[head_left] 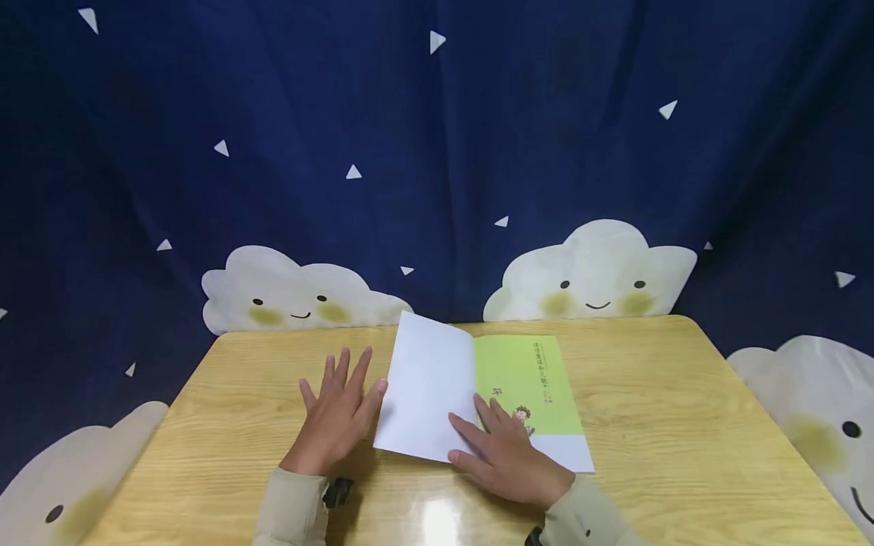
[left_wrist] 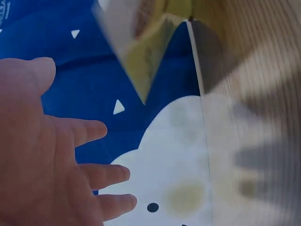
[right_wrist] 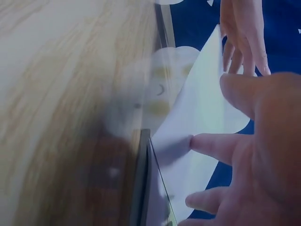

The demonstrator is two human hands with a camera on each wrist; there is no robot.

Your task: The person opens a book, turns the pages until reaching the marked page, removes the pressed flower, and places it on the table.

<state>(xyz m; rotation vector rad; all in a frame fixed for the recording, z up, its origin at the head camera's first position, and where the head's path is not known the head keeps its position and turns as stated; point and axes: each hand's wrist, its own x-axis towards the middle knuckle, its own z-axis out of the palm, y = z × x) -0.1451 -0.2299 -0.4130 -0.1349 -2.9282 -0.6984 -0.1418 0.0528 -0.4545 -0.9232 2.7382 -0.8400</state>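
Observation:
A thin book lies opened on the table, with a plain white leaf on its left side, raised and slanting. On the right is a light green page with small vertical print, a little cartoon figure and a white lower band. My left hand has its fingers spread, its thumb at the leaf's left edge. My right hand lies over the lower middle of the book, fingers extended across the fold. In the right wrist view, its fingertips are right at the white leaf.
The wooden table has light grain and a bright reflection near its front. Behind it hangs a dark blue curtain with white triangles and smiling clouds. Both wrists carry a dark strap below pale sleeves.

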